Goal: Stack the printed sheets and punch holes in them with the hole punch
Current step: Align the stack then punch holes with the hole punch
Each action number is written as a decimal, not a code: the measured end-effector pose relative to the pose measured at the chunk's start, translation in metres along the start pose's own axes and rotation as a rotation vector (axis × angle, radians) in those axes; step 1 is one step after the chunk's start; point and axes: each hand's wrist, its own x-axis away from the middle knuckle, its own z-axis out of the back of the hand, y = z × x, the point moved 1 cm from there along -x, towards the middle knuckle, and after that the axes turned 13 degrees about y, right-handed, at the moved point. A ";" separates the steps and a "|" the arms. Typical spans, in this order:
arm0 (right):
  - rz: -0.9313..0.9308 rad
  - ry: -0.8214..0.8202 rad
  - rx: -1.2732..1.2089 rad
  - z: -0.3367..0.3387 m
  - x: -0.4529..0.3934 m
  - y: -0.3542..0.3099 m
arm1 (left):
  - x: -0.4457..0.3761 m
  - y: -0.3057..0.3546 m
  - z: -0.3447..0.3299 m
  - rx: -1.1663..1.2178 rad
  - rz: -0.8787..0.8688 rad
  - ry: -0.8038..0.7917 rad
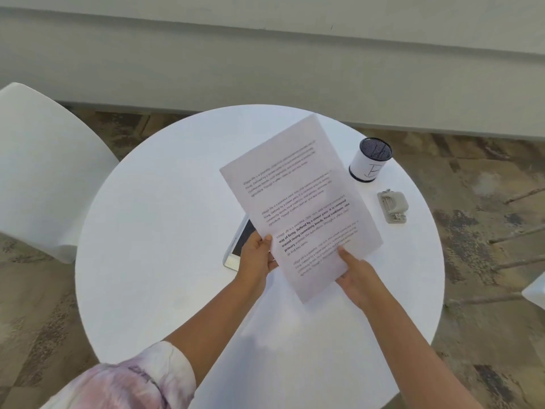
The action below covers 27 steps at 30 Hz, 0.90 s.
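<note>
The printed sheets (298,199) were held as one thin, flat stack above the round white table (165,231), tilted, the far corner pointing away; several paragraphs of black type, some bold, showed on the matte top page. The left hand (256,258) pinched the left edge, thumb on the printed face, fingers curled underneath; the right hand (358,278) pinched the near right edge likewise, thumb flat on top, the other fingers hidden beneath. The grey hole punch (392,205), squat and blocky, lay on the table to the right, apart from the paper; behind it stood a cylindrical white cup (370,159) with a dark mesh top; a glossy tablet (239,246) lay partly under the sheets; a smooth white chair (44,166) stood left.
</note>
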 end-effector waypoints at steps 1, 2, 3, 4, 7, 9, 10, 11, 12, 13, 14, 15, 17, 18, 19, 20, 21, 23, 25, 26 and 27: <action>0.019 0.014 -0.030 0.001 -0.002 0.001 | 0.001 -0.003 0.000 0.000 0.005 -0.007; 0.068 0.060 -0.017 0.002 -0.003 0.000 | 0.002 -0.006 0.001 0.001 0.008 -0.024; 0.130 0.112 0.022 0.004 -0.005 -0.003 | 0.002 -0.008 0.003 0.011 0.014 -0.046; 0.194 0.151 0.070 0.005 -0.007 -0.007 | 0.002 -0.009 0.005 0.020 0.018 -0.066; 0.367 0.178 0.218 0.012 -0.010 -0.018 | -0.001 -0.002 0.010 0.051 0.009 -0.104; 0.451 0.158 0.309 0.019 -0.011 -0.027 | -0.010 0.012 0.020 0.159 0.022 -0.059; 0.482 0.139 0.340 0.023 -0.011 -0.032 | -0.017 0.020 0.028 0.219 0.031 -0.032; 0.505 0.120 0.357 0.026 -0.011 -0.036 | -0.025 0.029 0.038 0.250 0.025 -0.025; 0.520 0.101 0.365 0.029 -0.012 -0.039 | -0.033 0.038 0.049 0.217 0.000 -0.043; 0.537 0.083 0.372 0.032 -0.012 -0.043 | -0.039 0.047 0.059 0.139 -0.042 -0.087; 0.558 0.070 0.382 0.035 -0.012 -0.045 | -0.044 0.054 0.068 0.036 -0.080 -0.128; 0.581 0.061 0.392 0.036 -0.011 -0.048 | -0.047 0.061 0.073 -0.058 -0.092 -0.160; 0.620 0.043 0.386 0.035 -0.008 -0.051 | -0.050 0.066 0.077 -0.251 -0.087 -0.219; 0.634 0.033 0.376 0.033 -0.006 -0.051 | -0.049 0.067 0.074 -0.361 -0.092 -0.241; 0.648 0.024 0.367 0.031 -0.004 -0.049 | -0.046 0.065 0.069 -0.451 -0.109 -0.247; 0.662 0.021 0.359 0.029 -0.003 -0.047 | -0.044 0.063 0.063 -0.502 -0.134 -0.230; 0.677 0.023 0.352 0.027 -0.002 -0.044 | -0.041 0.060 0.055 -0.511 -0.161 -0.194; 0.698 0.034 0.327 0.026 -0.002 -0.041 | -0.033 0.056 0.043 -0.476 -0.223 -0.130; 0.726 0.033 0.301 0.027 -0.002 -0.041 | -0.025 0.052 0.033 -0.437 -0.259 -0.115; 0.738 0.036 0.280 0.029 -0.002 -0.041 | -0.022 0.051 0.030 -0.417 -0.274 -0.111; 0.747 0.041 0.255 0.031 -0.003 -0.042 | -0.019 0.049 0.028 -0.401 -0.285 -0.105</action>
